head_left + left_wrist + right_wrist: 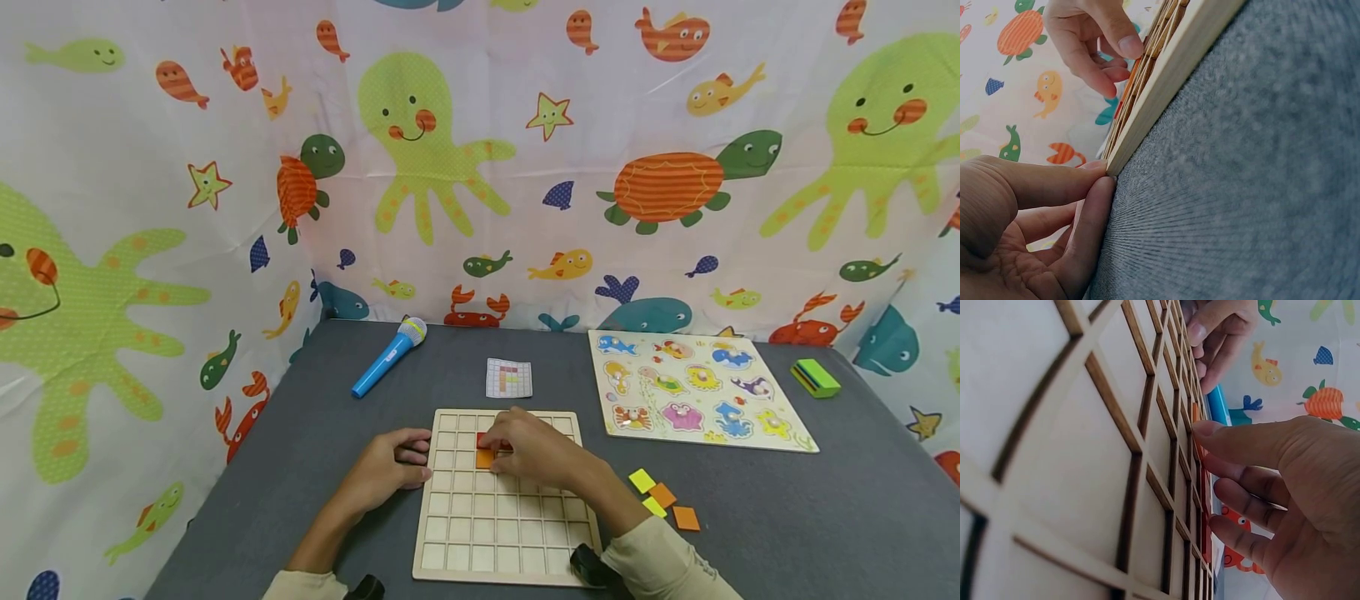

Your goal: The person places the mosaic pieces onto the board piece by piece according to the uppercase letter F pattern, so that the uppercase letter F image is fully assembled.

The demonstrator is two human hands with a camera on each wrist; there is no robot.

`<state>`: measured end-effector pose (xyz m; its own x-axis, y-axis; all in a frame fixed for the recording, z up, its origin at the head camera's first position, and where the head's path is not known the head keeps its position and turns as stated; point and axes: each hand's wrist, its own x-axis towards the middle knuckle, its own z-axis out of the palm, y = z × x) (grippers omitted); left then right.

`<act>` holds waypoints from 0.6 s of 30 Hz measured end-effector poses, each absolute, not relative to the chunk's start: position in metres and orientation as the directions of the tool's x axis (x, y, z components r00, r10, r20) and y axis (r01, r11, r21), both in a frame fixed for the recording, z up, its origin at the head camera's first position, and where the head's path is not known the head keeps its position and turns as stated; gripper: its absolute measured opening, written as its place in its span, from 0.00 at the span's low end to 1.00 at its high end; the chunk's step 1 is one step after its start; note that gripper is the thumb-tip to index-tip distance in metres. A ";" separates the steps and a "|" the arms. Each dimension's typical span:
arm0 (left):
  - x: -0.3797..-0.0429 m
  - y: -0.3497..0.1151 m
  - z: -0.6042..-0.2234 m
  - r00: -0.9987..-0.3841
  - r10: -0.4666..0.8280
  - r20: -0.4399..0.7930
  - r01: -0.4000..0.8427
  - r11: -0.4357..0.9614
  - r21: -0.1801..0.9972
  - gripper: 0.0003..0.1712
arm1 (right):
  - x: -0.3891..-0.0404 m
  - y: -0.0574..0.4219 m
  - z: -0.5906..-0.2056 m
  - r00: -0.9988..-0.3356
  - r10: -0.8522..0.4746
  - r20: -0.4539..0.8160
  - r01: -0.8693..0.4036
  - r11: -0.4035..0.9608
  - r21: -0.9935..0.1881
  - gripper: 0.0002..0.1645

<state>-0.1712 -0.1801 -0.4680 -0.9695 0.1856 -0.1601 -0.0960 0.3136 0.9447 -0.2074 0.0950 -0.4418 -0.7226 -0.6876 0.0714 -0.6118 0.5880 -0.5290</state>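
A wooden grid board (467, 532) lies on the table, with square cells. In its upper part, a red tile (481, 437) sits just above an orange tile (484, 459). My right hand (528, 450) reaches over the board and holds the orange tile at its edge between thumb and forefinger; its other fingers are near the red tile, which they partly hide. At the board's left side, my left hand (382, 471) pinches the rim between thumb and forefinger, clearest in the left wrist view, where the hand (1035, 219) is at a corner.
Loose yellow and orange tiles (686, 518) lie right of the board. Beyond it are a small patterned card (509, 378) and a blue toy microphone (386, 360). A sea-animal puzzle (652, 408) and a stack of coloured tiles (816, 378) are at the right.
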 end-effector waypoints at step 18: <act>-0.172 -0.180 -0.469 -0.969 0.185 -0.161 -0.098 0.313 0.945 0.35 | -0.204 0.119 -0.437 -0.759 -0.650 0.031 -0.517 0.573 -0.636 0.17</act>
<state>-0.1715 -0.1805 -0.4694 -0.9695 0.1847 -0.1614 -0.0977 0.3128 0.9448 -0.2037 0.1186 -0.4367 -0.7589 -0.6505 0.0313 -0.5172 0.5728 -0.6359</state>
